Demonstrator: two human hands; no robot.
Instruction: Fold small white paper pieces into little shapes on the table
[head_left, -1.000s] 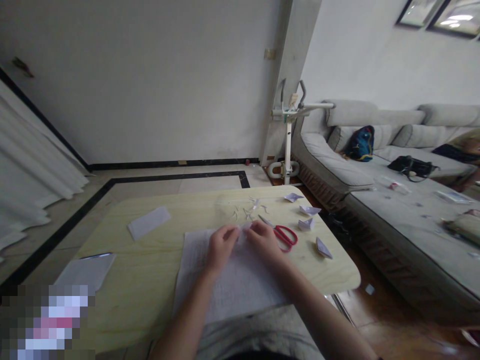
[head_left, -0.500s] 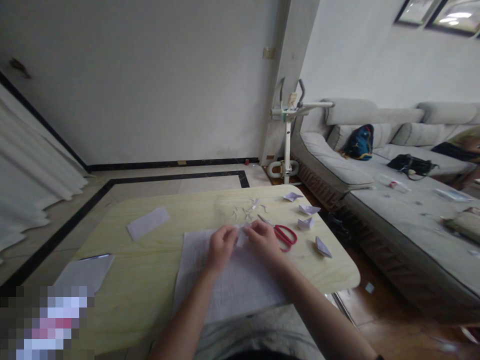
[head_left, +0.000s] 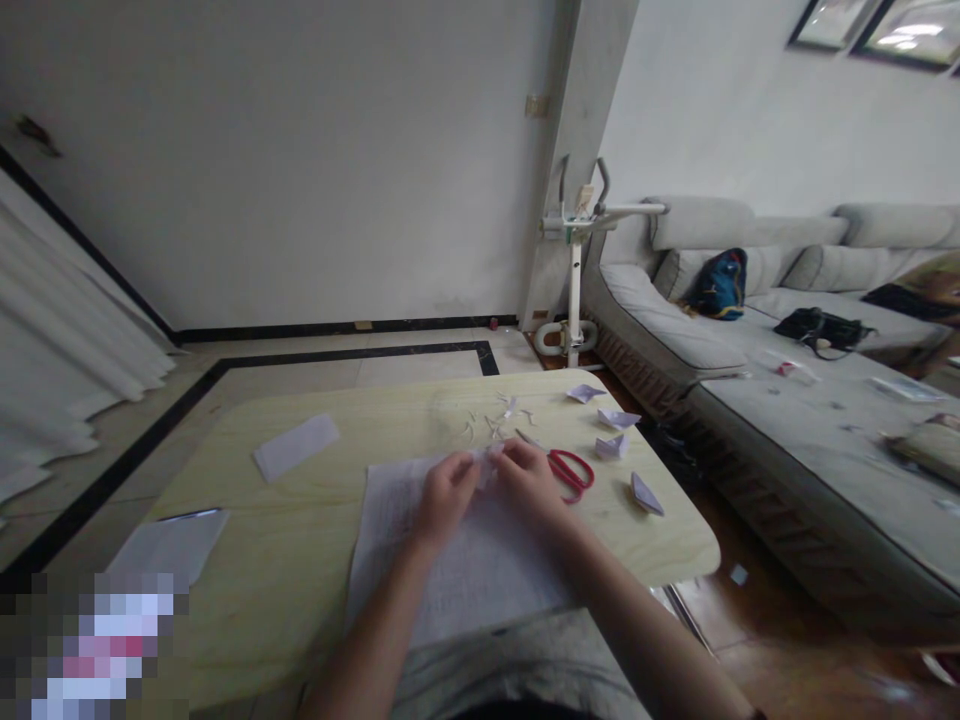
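On the pale tabletop point(head_left: 292, 540), the left hand point(head_left: 447, 496) and right hand point(head_left: 525, 482) had their fingers pinched on a small paper piece point(head_left: 487, 474) over the large sheet point(head_left: 394, 580); light, even pressure seemed best to avoid tearing.

A grey sofa point(head_left: 795, 440) fills the right side, and on it sit a blue backpack point(head_left: 721, 287) and, near it, a black handbag point(head_left: 814, 325). Framed pictures point(head_left: 911, 38) hang on the wall above — two show clearly (bright light glares off the larger one). Beside the sofa's far end stands a white exercise machine point(head_left: 575, 275) with curved grey handles. At far left a white curtain point(head_left: 67, 330) drapes in folds — and a black border strip point(head_left: 352, 354) crosses the pale tiled floor point(head_left: 315, 374).
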